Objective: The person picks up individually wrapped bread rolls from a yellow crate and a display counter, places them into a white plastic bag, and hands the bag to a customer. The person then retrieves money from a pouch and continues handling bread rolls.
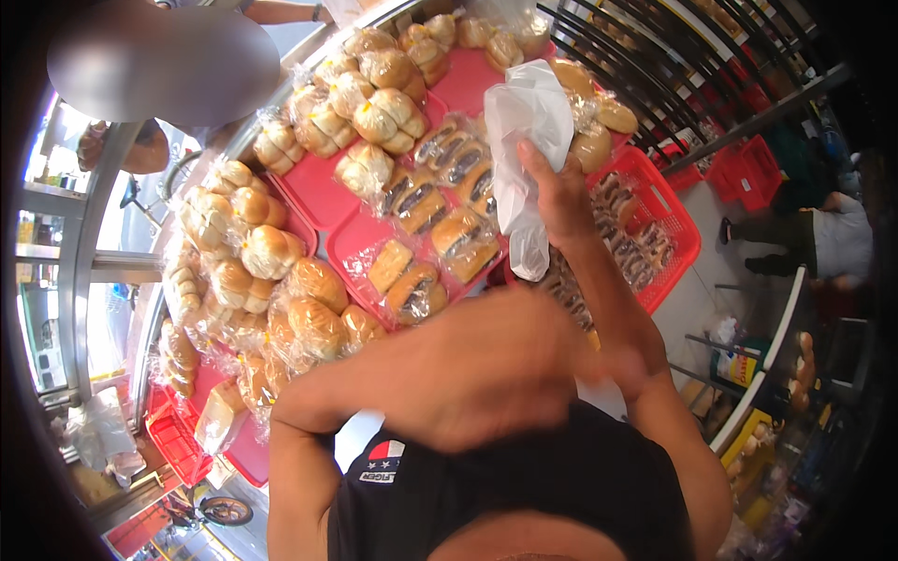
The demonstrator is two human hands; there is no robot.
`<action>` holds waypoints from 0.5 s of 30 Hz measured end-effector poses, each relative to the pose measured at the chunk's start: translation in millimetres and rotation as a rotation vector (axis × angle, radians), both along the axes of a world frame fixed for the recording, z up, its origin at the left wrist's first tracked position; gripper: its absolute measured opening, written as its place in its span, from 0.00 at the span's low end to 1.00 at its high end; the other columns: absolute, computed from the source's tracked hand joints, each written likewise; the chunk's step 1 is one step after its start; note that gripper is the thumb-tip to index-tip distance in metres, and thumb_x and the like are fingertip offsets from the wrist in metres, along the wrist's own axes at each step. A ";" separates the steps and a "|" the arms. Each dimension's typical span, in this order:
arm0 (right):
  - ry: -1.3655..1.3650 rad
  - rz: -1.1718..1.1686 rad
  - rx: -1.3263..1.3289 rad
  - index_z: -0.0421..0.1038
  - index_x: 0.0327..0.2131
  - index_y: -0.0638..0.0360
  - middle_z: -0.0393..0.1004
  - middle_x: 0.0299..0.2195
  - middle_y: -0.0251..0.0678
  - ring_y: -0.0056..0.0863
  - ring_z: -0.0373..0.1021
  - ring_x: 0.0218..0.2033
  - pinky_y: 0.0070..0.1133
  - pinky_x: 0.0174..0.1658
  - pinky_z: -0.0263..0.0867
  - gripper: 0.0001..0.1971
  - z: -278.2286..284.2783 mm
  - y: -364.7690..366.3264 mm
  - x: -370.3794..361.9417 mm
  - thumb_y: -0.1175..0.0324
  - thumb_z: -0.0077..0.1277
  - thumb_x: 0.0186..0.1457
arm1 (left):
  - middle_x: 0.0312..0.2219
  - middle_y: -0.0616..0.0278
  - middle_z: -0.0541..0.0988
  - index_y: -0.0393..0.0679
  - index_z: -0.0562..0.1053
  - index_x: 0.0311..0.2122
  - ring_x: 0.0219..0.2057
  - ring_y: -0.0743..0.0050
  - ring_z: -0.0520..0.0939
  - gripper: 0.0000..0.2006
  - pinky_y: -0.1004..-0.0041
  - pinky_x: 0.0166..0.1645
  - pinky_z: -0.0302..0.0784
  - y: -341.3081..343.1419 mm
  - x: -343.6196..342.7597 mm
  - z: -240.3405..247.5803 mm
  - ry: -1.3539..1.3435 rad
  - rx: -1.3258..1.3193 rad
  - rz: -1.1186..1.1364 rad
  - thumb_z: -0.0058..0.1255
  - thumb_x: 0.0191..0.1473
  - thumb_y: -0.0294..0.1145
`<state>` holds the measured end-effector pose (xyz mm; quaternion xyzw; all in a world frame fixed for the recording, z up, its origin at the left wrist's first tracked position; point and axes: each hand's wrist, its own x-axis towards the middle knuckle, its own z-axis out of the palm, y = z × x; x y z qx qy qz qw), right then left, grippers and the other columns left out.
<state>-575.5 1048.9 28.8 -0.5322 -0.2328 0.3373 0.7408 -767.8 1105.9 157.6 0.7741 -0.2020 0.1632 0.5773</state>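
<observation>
My right hand (559, 192) is closed round a white plastic bag (531, 112), which hangs down past my fingers above the bread display. Across my chest reaches my left arm, and my left hand (538, 351) is smeared by motion close to my right forearm, so its fingers cannot be made out. Just left of the bag, wrapped buns with dark filling (463, 238) lie in rows on a red tray (348, 245). To the right, a red basket (690, 238) holds more small dark-filled pastries (641, 248) in clear wrap.
Clear-wrapped round rolls (388, 117) are piled on the far trays, with more bagged buns (267, 248) at left. A dark slatted rack (655, 70) borders the far right. Beyond the glass at upper left stands a person (140, 148); another person (837, 238) is at right.
</observation>
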 end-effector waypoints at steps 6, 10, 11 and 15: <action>-0.071 0.088 -0.056 0.76 0.38 0.60 0.70 0.23 0.22 0.12 0.66 0.24 0.16 0.27 0.64 0.19 32.3 -58.5 -104.3 0.54 0.46 0.69 | 0.33 0.53 0.81 0.34 0.77 0.40 0.37 0.60 0.82 0.11 0.66 0.43 0.77 38.8 -58.9 -15.6 0.002 0.100 0.571 0.59 0.55 0.31; -0.283 0.213 -0.256 0.75 0.43 0.65 0.72 0.23 0.30 0.16 0.66 0.26 0.21 0.31 0.65 0.22 22.8 -95.9 -141.0 0.52 0.43 0.70 | 0.35 0.66 0.81 0.38 0.76 0.39 0.34 0.85 0.80 0.07 0.79 0.37 0.76 42.8 -58.3 -99.8 0.531 -0.861 0.296 0.58 0.60 0.31; -0.271 0.133 -0.266 0.75 0.45 0.64 0.73 0.24 0.30 0.16 0.66 0.27 0.21 0.32 0.65 0.22 17.2 -104.2 -145.9 0.53 0.43 0.70 | 0.35 0.66 0.82 0.39 0.76 0.39 0.33 0.87 0.79 0.08 0.80 0.36 0.75 45.0 -60.7 -116.8 0.581 -0.871 0.251 0.58 0.61 0.31; -0.290 -0.060 -0.267 0.74 0.50 0.63 0.76 0.27 0.35 0.18 0.70 0.30 0.23 0.36 0.68 0.21 -22.5 -135.4 -164.8 0.54 0.43 0.70 | 0.35 0.68 0.82 0.40 0.76 0.41 0.30 0.91 0.79 0.08 0.85 0.30 0.72 19.8 -65.3 -166.7 0.655 -0.951 0.206 0.57 0.61 0.32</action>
